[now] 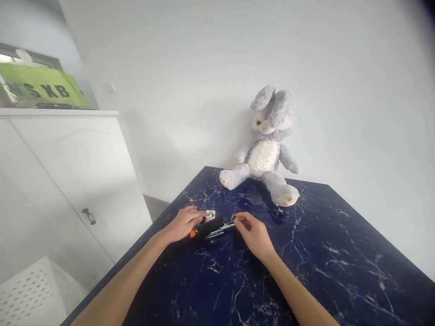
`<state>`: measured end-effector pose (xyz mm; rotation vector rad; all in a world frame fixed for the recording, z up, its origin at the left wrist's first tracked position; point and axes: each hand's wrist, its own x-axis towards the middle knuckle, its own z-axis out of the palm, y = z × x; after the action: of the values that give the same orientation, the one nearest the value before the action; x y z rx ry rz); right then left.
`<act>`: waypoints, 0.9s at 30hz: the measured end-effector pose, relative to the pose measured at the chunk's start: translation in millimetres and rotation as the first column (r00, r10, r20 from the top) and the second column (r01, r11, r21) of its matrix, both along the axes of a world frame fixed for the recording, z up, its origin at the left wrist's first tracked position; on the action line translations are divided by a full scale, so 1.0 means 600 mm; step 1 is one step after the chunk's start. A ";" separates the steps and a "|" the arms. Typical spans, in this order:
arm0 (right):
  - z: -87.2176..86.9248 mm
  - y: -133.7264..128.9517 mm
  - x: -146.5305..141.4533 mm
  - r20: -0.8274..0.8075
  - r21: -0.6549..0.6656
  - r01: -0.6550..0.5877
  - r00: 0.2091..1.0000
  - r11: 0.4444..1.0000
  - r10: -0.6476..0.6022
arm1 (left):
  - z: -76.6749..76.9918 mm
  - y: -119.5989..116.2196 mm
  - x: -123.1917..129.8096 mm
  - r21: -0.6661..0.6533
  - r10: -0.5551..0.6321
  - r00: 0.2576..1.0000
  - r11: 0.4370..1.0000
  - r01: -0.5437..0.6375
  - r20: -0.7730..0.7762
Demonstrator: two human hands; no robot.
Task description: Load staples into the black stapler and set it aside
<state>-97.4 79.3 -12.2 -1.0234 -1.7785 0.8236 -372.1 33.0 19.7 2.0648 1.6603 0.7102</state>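
A black stapler (207,229) with an orange mark at its left end lies on the dark blue marbled table between my hands. A metal strip sticks out of its right end. My right hand (253,233) has thumb and fingers pinched at the tip of that strip; whether a small staple is between them I cannot tell. My left hand (185,224) lies just behind the stapler's left part with fingers stretched out. Its index finger reaches the edge of a small white printed box (211,215), and its thumb is close to the stapler.
A grey plush rabbit (264,156) sits at the table's (326,253) back, leaning against the white wall. To the left stands a white cabinet (84,149) with a green bag (44,86) on top. A white perforated panel (30,290) shows at lower left.
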 end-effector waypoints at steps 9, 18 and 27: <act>-0.002 0.002 0.002 0.042 -0.003 -0.014 0.999 1.000 0.014 | 0.053 -0.055 -0.047 -0.087 -0.078 0.997 0.993 0.076 -0.012; -0.005 0.005 0.002 0.028 -0.015 0.011 1.000 1.000 -0.011 | 0.054 -0.043 -0.026 -0.029 0.097 0.939 0.995 -0.093 0.331; 0.043 -0.071 -0.019 -0.162 -0.066 -0.158 0.976 0.985 0.146 | 0.050 -0.070 0.068 -0.091 -0.096 0.576 0.954 0.287 0.812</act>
<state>-109.1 36.5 13.5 -0.8551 -1.7165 1.0470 -331.4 -9.2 49.4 1.3750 0.9040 1.1120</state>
